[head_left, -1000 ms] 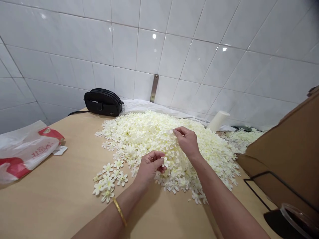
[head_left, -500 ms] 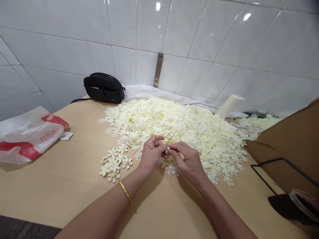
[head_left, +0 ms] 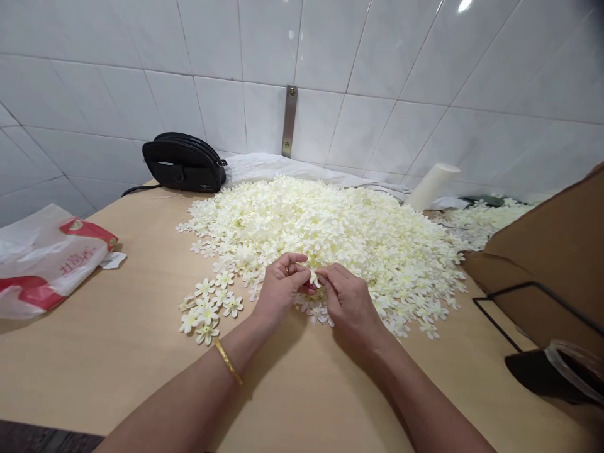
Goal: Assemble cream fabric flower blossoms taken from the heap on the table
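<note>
A big heap of small cream-white fabric flowers lies on the light wooden table. My left hand, with a gold bangle at the wrist, and my right hand meet at the heap's near edge. Both are closed in a pinch on the same small white flower held between their fingertips. A small separate cluster of flowers lies flat on the table just left of my left hand.
A black pouch sits at the back by the tiled wall. A white and red plastic bag lies at the left. A white roll and a brown cardboard box stand at the right, with a black wire frame.
My right hand came down from above the heap to meet my left hand at the near edge. The two hands now pinch one flower together. The view tilted down a little.
</note>
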Demonstrator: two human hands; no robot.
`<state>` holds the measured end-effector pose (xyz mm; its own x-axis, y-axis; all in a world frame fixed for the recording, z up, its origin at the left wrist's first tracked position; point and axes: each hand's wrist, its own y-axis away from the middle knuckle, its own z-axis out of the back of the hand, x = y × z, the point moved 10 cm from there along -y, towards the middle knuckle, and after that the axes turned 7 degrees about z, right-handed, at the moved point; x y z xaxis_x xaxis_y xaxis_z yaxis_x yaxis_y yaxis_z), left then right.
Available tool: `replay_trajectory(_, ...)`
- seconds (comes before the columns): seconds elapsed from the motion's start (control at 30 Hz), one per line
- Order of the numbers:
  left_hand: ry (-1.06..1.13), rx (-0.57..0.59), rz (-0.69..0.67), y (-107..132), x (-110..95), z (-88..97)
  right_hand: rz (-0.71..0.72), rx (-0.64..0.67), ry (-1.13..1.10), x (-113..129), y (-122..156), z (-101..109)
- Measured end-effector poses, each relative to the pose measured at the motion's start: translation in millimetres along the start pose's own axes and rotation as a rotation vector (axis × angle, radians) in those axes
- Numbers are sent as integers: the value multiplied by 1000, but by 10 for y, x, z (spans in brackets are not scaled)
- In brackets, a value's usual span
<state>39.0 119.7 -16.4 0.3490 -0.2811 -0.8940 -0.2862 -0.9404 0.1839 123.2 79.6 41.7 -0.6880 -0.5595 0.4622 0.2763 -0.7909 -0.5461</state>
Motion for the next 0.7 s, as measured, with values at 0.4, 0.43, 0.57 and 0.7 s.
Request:
replay_trajectory(0.4,-100,-1,-116,70,-166,-56,-309,-130,-500,-239,59,28)
replay_trajectory(0.43,-88,15,-102,60,-139,-65,-320,-161,-522,-264,63,53)
replay_trajectory(0.57,-6,107,33,4,33,-108,-360,-234,-635,-360,76,87)
replay_trajectory(0.7,54,150,91,12,85,-154,-388,-245,-742,-419,87,58)
